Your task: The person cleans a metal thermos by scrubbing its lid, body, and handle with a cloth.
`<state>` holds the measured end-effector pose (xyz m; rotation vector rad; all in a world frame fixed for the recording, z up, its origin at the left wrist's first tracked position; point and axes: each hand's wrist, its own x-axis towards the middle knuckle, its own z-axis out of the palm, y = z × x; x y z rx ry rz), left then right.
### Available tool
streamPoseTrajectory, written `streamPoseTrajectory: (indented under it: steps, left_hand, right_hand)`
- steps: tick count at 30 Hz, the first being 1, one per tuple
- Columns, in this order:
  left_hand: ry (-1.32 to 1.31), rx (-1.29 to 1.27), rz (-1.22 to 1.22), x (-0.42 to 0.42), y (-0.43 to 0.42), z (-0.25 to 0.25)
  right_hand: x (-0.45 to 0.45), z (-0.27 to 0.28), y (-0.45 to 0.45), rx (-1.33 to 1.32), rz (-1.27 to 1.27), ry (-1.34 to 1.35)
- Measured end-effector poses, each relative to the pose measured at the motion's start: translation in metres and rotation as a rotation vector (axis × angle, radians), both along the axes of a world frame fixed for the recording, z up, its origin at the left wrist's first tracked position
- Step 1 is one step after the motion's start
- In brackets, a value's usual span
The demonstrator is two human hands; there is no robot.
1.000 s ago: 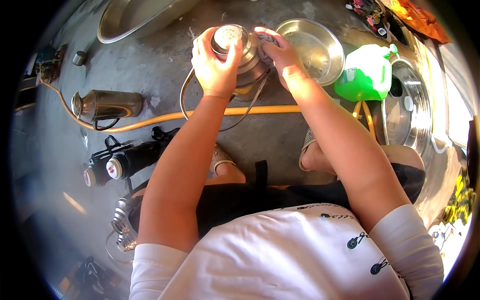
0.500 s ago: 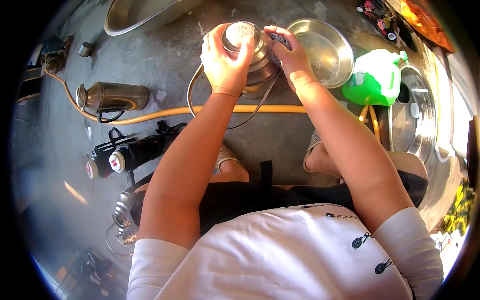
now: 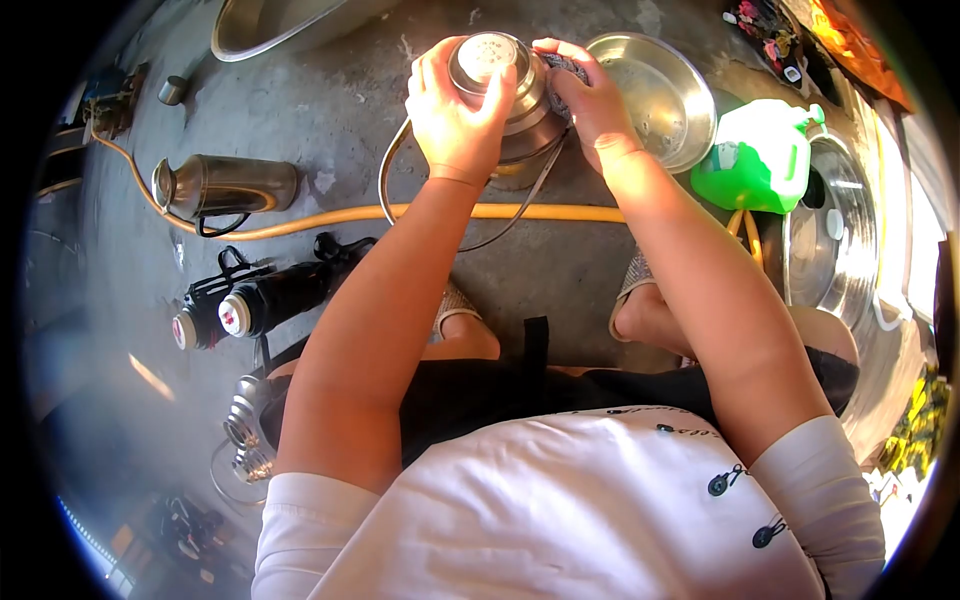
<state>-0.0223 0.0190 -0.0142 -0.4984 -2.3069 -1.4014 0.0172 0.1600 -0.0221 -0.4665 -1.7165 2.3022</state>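
Vs. approx 1 s ago, L hand (image 3: 455, 110), R hand (image 3: 602, 118), cloth (image 3: 567, 78) & flask (image 3: 530, 132) have all gone a bit right and slightly higher in view, mostly in the 1st half-sec as far as the sideways bit goes. Cam's swung too: cup (image 3: 172, 91), basin (image 3: 252, 30) & steel jug (image 3: 245, 187) now sit further right + higher, while green can (image 3: 748, 165) has slid right, a touch lower, & bowl (image 3: 655, 95) just right.
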Motion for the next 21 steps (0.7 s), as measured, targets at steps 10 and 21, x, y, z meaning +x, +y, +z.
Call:
streamPoseTrajectory:
  steps: [10,21]
  left_hand:
    - [-0.018,0.014,0.022,-0.004,0.0,-0.007]
    - [-0.005,-0.009,0.025,-0.003,-0.001,-0.004]
  right_hand:
    - [0.015,-0.01,-0.012,-0.039,-0.014,0.054]
    - [-0.053,-0.004,0.013,-0.034,0.194,-0.093]
